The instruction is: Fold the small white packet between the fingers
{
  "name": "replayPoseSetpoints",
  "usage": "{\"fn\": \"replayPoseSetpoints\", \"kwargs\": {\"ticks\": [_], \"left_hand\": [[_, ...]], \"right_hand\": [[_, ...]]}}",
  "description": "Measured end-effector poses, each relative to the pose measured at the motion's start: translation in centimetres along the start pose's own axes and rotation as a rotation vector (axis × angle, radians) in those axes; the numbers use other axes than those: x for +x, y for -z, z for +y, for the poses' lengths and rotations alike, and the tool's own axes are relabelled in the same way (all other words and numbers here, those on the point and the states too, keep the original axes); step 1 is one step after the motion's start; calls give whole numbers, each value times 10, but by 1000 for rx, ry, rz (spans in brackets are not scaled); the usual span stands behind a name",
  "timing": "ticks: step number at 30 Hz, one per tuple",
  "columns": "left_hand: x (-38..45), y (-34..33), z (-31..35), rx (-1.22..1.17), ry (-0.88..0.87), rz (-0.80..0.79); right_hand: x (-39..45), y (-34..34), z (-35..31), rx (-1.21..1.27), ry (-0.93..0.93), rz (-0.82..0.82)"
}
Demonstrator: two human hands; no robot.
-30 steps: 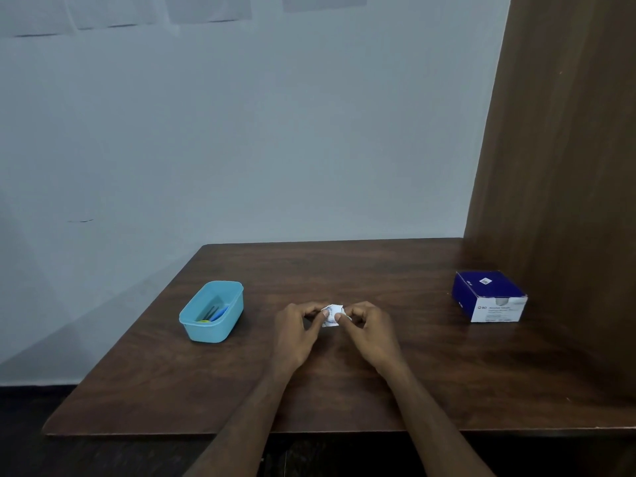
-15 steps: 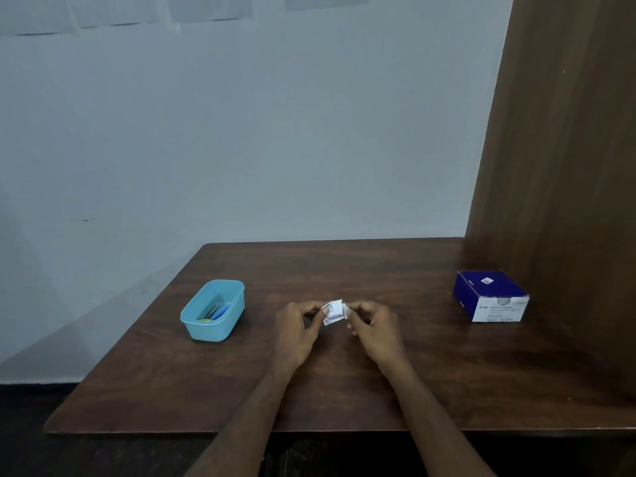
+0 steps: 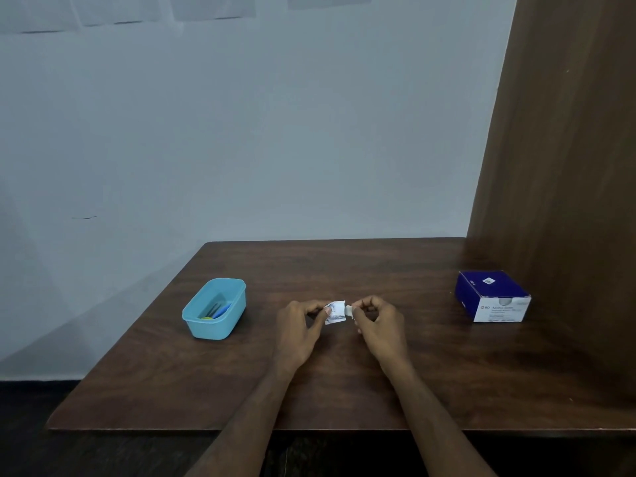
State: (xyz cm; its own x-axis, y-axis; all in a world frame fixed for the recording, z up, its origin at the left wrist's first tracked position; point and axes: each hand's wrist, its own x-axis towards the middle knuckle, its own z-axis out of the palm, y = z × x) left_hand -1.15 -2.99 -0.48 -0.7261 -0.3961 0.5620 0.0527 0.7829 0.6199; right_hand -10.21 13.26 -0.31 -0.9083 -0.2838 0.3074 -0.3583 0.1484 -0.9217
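Both forearms are reaching in from the table's [image 3: 344, 390] near edge, hands meeting mid-table. Left hand [image 3: 298, 330] and right hand [image 3: 378, 327] are curling, knuckles up. Tub [image 3: 215, 309] is sitting toward the left edge, holding blue and yellow items, too small to identify. Box [image 3: 493, 297] is sitting at the right edge. Left thumb and fingers are pinching a sachet [image 3: 335, 312]; right fingertips are pinching a small white piece [image 3: 348, 308] just beside it.

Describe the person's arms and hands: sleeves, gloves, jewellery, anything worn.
Both forearms are bare up to the bottom edge of the picture, with no sleeve or cuff showing. The left hand and the right hand wear no gloves. No watch, bracelet or ring can be seen on either wrist or on the fingers that show. No markings or bandages are visible.
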Motion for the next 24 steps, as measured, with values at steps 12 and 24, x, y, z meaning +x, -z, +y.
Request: {"fn": "replayPoseSetpoints", "kwargs": {"ticks": [12, 24], "left_hand": [[-1, 0, 0, 17, 4, -25], [-1, -2, -3, 20, 21, -32]], "right_hand": [[-1, 0, 3, 55, 20, -1], [-4, 1, -5, 154, 33, -155]]}}
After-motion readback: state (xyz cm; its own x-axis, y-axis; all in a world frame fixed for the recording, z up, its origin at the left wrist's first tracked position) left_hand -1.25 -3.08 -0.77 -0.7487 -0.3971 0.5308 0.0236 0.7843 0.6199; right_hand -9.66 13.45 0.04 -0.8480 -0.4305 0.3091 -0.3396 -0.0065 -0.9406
